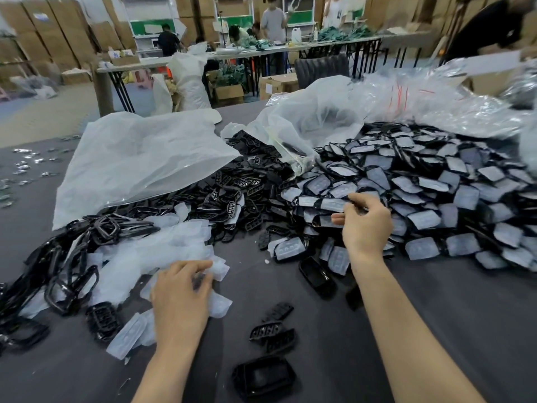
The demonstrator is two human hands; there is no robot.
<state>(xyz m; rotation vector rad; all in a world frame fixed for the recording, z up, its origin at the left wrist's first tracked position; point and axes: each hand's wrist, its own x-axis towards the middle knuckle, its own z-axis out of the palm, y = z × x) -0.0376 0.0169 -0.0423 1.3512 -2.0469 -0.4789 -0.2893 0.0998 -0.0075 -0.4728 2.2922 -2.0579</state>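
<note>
Here, the right hand [366,225] reaches to about 1 o'clock from the view's middle, its grip narrow, with forefinger and thumb pinching a flat black plastic piece faced with pale grey film [334,205] at the near edge of a broad heap of like film-faced pieces [436,193]. The left hand [181,290] lies at about 8 o'clock, its fingers curled down onto a translucent white soft plastic pad [217,269], which tops a loose pile of the same pale pads [162,242]; whether it holds more than that one I cannot tell. Black rectangular plastic frames [72,286] sprawl at 9 o'clock, and black slotted button grids [266,330] lie at 6 o'clock beside a glossy black shell [263,376]. All rest on the dark grey surface [450,330], with a crumpled white plastic bag [139,158] at 11 o'clock.
</note>
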